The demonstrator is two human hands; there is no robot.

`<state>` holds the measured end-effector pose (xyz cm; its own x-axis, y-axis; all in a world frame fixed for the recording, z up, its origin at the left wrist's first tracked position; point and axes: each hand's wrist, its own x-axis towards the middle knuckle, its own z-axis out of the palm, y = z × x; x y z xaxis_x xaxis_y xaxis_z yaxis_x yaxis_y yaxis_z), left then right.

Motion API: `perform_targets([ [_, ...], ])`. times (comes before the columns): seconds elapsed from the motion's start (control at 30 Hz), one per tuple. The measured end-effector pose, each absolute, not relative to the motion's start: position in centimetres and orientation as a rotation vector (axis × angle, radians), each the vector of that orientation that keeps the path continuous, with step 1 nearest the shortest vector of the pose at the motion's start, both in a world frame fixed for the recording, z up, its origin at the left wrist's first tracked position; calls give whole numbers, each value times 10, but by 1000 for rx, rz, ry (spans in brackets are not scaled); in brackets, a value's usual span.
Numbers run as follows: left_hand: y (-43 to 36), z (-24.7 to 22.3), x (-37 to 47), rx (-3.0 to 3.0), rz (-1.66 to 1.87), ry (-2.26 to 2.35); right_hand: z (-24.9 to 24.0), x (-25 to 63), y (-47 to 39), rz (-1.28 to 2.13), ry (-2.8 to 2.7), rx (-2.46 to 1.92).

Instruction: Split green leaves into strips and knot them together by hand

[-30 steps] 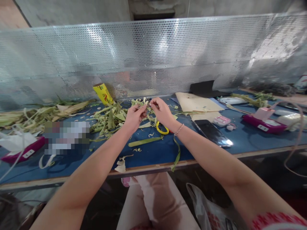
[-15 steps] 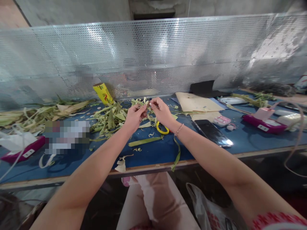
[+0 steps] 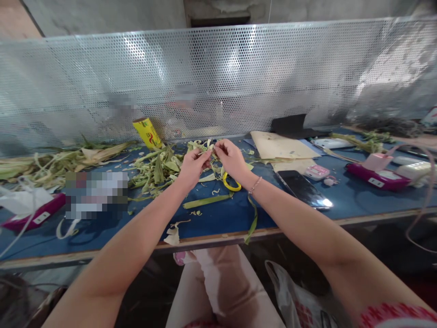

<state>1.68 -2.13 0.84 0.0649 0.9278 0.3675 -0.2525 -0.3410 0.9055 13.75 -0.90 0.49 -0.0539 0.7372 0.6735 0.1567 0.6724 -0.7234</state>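
Observation:
My left hand [image 3: 194,166] is closed, thumb and fingers pinching a pale green braided strip of corn husk [image 3: 206,146]. Close beside it, my right hand [image 3: 231,159] pinches the same strip near its end; the fingertips partly hide it. Left of my hands lies a heap of short, twisted husk pieces [image 3: 157,169]. A yellow loop handle [image 3: 232,186], like that of scissors, shows below my right hand, its other parts covered. One flat green husk strip [image 3: 206,201] rests on the blue table [image 3: 211,225] in front of me.
A yellow packet [image 3: 147,133] leans by the perforated metal screen [image 3: 218,77]. Long husks [image 3: 88,157] lie at the left. On the right are brown paper [image 3: 280,146], a phone [image 3: 302,189], a pink case [image 3: 317,172] and a purple power strip [image 3: 377,177] with a cable.
Both hands stay almost in place, still pinching the husk strip; the fingers shift only slightly. The view has moved a touch.

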Motion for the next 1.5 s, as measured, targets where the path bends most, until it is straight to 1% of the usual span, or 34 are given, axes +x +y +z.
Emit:
perform_targets([
  [0.27,-20,7,17,1345,1512,754,1,137,-4,637,-1537,-741],
  [0.6,-21,10,17,1258,1520,728,3,139,-6,627,-1576,-699],
  [0.8,-20,10,16,1255,1535,738,0,138,-4,749,-1523,-659],
  [1.27,-16,8,15,1282,1555,799,0,135,-3,840,-1463,-718],
  [1.5,-13,5,15,1390,1578,875,-1,134,-2,902,-1430,-743],
])
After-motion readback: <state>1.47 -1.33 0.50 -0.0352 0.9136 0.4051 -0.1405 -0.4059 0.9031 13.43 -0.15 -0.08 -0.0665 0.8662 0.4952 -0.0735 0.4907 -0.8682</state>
